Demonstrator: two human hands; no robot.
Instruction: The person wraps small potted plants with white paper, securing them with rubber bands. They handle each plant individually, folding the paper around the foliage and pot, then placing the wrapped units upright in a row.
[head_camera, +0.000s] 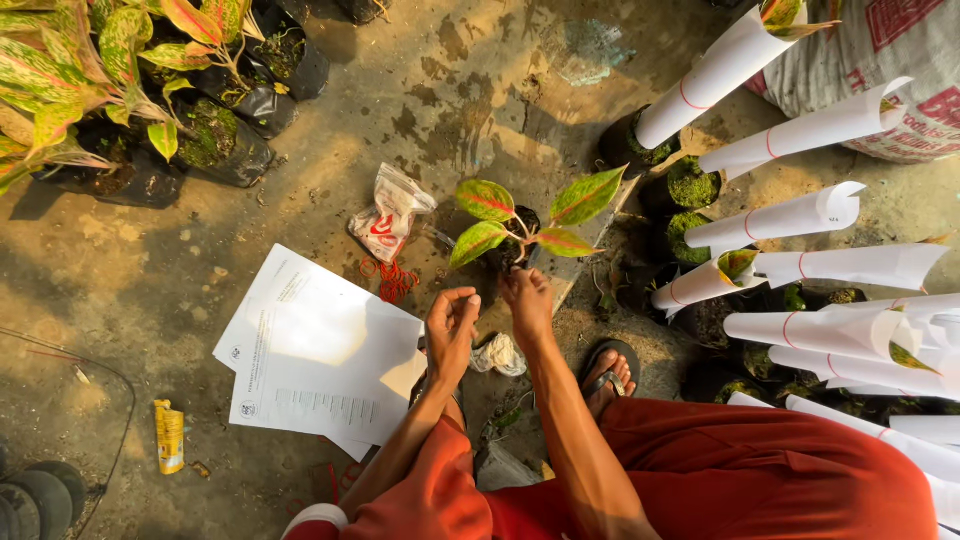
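Note:
A small plant (520, 220) with red-veined green leaves stands in a black grow bag on the concrete ground. My right hand (527, 300) reaches up to the base of its stem, fingers closed near the bag's rim. My left hand (452, 325) hovers just left of it, fingers curled and pinched together; whether it holds something thin I cannot tell. Sheets of white paper (320, 350) lie on the ground left of my left hand. Red rubber bands (395, 278) lie scattered beside a small plastic bag (390, 212).
Several plants rolled in white paper cones (800, 215) lie stacked at the right, next to a woven sack (900, 60). More leafy plants in black bags (120, 90) stand top left. A yellow tube (169, 435) lies lower left. My sandalled foot (610, 372) rests below the plant.

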